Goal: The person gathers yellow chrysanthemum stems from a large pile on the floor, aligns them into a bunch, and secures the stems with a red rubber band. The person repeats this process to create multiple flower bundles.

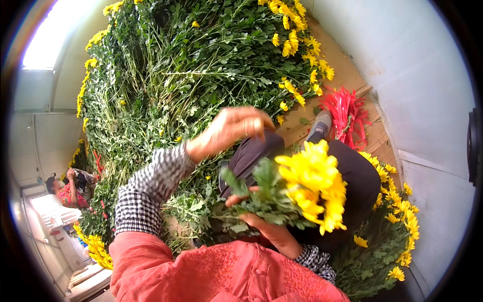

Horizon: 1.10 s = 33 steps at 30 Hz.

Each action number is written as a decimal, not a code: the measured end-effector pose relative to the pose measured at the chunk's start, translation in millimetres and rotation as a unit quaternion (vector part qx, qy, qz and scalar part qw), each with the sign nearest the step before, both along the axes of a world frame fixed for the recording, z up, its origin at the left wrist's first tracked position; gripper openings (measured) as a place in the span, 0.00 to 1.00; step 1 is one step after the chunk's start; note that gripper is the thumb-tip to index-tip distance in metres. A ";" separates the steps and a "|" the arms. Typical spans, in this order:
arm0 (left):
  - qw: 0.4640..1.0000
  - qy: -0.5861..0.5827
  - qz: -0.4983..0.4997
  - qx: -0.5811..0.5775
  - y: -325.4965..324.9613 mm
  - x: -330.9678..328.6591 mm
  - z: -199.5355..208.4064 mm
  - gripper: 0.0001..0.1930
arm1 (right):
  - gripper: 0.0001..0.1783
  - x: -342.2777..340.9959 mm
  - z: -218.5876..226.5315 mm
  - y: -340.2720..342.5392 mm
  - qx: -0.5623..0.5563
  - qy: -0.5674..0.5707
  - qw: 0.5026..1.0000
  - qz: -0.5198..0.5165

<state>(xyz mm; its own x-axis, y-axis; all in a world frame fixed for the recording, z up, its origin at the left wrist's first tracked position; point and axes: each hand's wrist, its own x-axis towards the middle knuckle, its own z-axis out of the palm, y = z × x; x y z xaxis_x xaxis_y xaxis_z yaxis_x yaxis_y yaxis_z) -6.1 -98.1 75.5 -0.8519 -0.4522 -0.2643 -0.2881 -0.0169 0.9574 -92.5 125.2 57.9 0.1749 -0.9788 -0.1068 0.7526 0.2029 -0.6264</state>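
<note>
My right hand (271, 232) is closed around the green stems of a bunch of yellow chrysanthemums (313, 183). The bunch lies across my lap, with its blooms toward the right. My left hand (232, 128) is raised over my knee, beside the big heap of cut chrysanthemums (181, 70). Motion smears its fingers, which look bent, and nothing can be made out in them. Checkered sleeve covers (138, 209) are on both my forearms.
Red strips (346, 116) lie in a pile beyond my shoe (321, 126), on brown board (347, 70). More chrysanthemums (397, 221) lie at my right, near a pale wall (427, 65). Another person (74, 189) is at the far left, past the heap.
</note>
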 end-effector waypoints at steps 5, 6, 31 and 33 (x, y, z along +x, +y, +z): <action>0.731 -0.259 0.058 -0.628 -146.0 50.1 -151.7 0.25 | 0.19 -7.1 0.4 0.0 0.056 -0.069 0.995 0.036; 0.708 -0.285 0.026 -0.645 -159.0 49.7 -172.2 0.26 | 0.19 -8.2 -3.9 -1.5 0.064 -0.078 0.994 0.034; 0.976 -0.145 0.099 0.126 1.8 51.6 -309.4 0.23 | 0.18 -28.4 -27.5 -49.8 0.143 -0.141 0.980 -0.015; 0.971 -0.182 0.156 0.009 -10.1 65.1 -316.4 0.23 | 0.18 -26.5 -31.8 -47.6 0.138 -0.144 0.980 0.013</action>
